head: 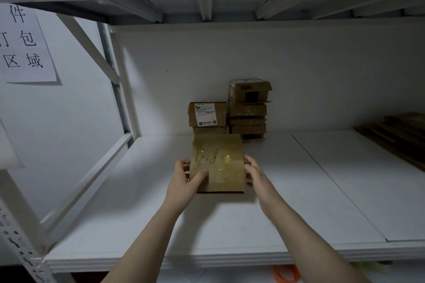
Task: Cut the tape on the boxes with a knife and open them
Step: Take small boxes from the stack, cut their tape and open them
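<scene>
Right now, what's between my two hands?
A taped cardboard box: the left hand holds its left edge, the right hand its right edge. The head view shows it.

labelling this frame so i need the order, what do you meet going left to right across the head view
paper sign → left hand → taped box → right hand → flattened cardboard. The stacked boxes behind overlap the held one, so they are left out.
</scene>
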